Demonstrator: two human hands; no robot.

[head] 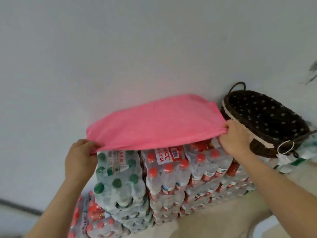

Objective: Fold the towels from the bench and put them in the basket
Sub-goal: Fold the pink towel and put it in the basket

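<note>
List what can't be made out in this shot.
Head view only.
Tops of the bottle packs: covered by the pink towel.
Left hand and right hand fingertips: buried in towel edge.
Grey object at right edge: cut off, blurred.
Basket tag: too small to read.

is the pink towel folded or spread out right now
Spread out: the pink towel stretches wide over the water bottle packs, the left hand and right hand each pinching a near corner. Whether it is doubled: cannot tell.

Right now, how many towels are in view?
1: the pink towel, gripped by left hand and right hand above the bottle packs, beside the basket. Others may hide beneath it.
</note>
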